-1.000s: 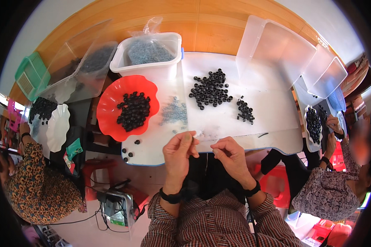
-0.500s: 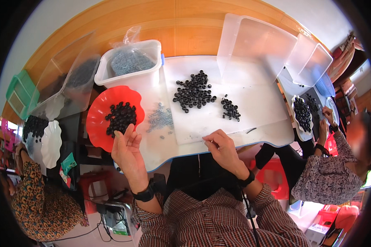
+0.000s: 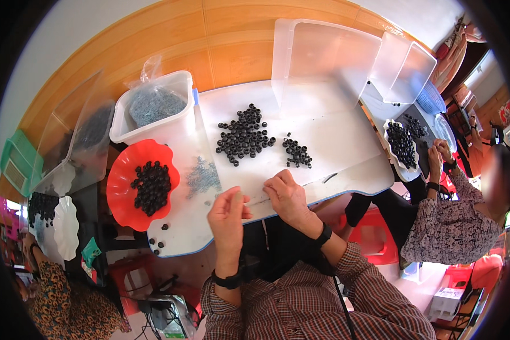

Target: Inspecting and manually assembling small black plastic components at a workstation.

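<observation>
Hovering just off the near edge of the white table (image 3: 334, 130), the left hand (image 3: 228, 212) is raised with its forearm rising almost straight up from the lower edge of the view, a dark watch at the wrist; the fingers curl inward toward the thumb in a narrow pinch, and something small and pale seems to sit at the fingertips, though it is too small to tell what it is. The right hand (image 3: 286, 195) rests knuckles-up on the table's near edge, its forearm coming in at a slant from the lower right in a plaid sleeve, with a dark band on the wrist; its fingers are drawn together and bent down to the surface, and whether they pinch anything cannot be told. The two hands lie close, just beside one another. A loose pile of black beads (image 3: 243, 136) lies on the table beyond the right hand, with a smaller cluster of beads (image 3: 297, 153) nearer to it. To the left of the left hand a red scalloped dish (image 3: 124, 170) holds more black beads, and a heap of small grey bits (image 3: 201, 175) lies on the table between that dish and the hands. At the right, another person's hands (image 3: 439, 153) work beside a white tray of beads (image 3: 392, 152).
</observation>
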{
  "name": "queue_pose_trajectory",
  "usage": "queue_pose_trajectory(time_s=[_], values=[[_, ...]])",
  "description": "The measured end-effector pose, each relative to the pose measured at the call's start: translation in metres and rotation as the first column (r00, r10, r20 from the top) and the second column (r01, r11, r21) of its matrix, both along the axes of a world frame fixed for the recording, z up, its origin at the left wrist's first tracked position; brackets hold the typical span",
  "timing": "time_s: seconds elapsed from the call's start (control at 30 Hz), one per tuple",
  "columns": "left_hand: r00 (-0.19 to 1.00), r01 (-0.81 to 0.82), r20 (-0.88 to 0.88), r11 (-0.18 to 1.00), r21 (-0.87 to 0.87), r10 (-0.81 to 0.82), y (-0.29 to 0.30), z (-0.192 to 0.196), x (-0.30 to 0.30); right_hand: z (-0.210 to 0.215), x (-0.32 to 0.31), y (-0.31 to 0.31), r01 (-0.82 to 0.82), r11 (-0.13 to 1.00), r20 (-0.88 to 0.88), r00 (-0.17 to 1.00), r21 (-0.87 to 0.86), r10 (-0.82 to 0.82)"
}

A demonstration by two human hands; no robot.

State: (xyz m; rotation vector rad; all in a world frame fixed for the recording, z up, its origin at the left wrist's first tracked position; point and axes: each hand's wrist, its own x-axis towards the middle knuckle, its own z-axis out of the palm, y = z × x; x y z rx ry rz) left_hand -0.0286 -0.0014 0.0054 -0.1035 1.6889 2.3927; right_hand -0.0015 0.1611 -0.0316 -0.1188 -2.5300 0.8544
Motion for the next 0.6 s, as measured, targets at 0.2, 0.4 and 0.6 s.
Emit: queue_pose_trajectory(time_s=[0.2, 0.4, 0.6], values=[[0.965, 0.127, -0.179, 0.942, -0.312, -0.19, 0.048, -0.023, -0.011, 0.007, 0.023, 0.01, 0.037, 0.982, -0.015, 0.999, -0.183, -0.041], [0.84, -0.06, -0.474, 0.823, -0.565, -0.263, 0.099, -0.029, -0.034, 0.004, 0.04, 0.033, 0.095, 0.91, 0.03, 0.995, -0.404, -0.091], [0.722, -0.255, -0.613, 0.699, -0.668, -0.322, 0.137, -0.039, -0.06, 0.01, 0.045, 0.043, 0.104, 0.924, 0.045, 0.995, -0.369, -0.094]])
